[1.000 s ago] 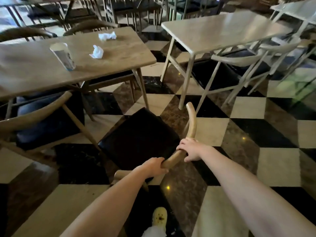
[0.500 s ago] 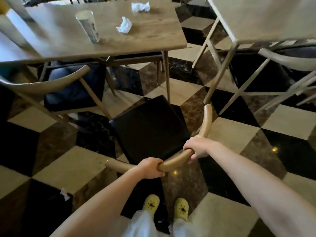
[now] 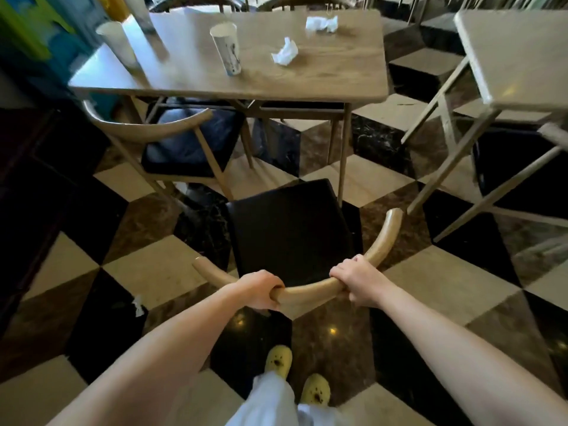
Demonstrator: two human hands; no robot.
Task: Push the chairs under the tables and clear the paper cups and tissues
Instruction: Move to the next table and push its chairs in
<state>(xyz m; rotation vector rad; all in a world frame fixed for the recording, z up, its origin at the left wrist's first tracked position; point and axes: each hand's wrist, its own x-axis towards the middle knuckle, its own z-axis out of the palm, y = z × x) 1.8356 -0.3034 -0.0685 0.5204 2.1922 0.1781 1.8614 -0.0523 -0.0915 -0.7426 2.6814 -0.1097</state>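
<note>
Both hands, left [image 3: 259, 290] and right [image 3: 356, 282], clamp the chair backrest [image 3: 307, 292], hiding its middle

You've got both hands wrapped round the curved backrest of the chair [image 3: 289, 232], left hand [image 3: 259, 289] and right hand [image 3: 356, 282] a bit apart on the rail. Its black seat sits just short of the table [image 3: 322, 75], front edge near the table's right leg. On the table: a paper cup [image 3: 226, 49] standing upright, plus two crumpled tissues, one [image 3: 285, 52] near the cup and another [image 3: 321, 23] farther back. A second chair [image 3: 172, 136] is partway under the table on the left.
</note>
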